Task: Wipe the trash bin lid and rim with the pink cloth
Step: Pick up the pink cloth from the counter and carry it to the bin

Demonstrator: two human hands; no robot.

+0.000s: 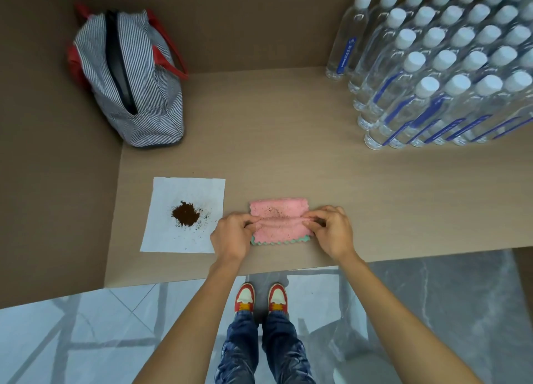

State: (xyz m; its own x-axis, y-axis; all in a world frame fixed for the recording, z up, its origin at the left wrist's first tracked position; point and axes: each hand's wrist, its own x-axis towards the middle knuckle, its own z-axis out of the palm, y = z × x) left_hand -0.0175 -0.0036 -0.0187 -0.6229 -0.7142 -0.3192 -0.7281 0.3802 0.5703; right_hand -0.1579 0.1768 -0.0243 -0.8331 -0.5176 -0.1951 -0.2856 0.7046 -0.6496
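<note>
The pink cloth [278, 220] lies folded on the wooden table near its front edge, with a green scalloped layer showing under its near side and dark specks on top. My left hand [233, 233] pinches the cloth's left end along a raised fold. At the right end of the same fold, my right hand [331, 229] pinches the cloth. No trash bin is in view.
A white paper sheet [161, 233] with a pile of dark brown grounds [186, 213] lies left of the cloth. A striped bag with red handles [131, 80] stands at the back left. Several rows of water bottles [450, 69] fill the back right. The table edge [288, 269] runs just below my hands.
</note>
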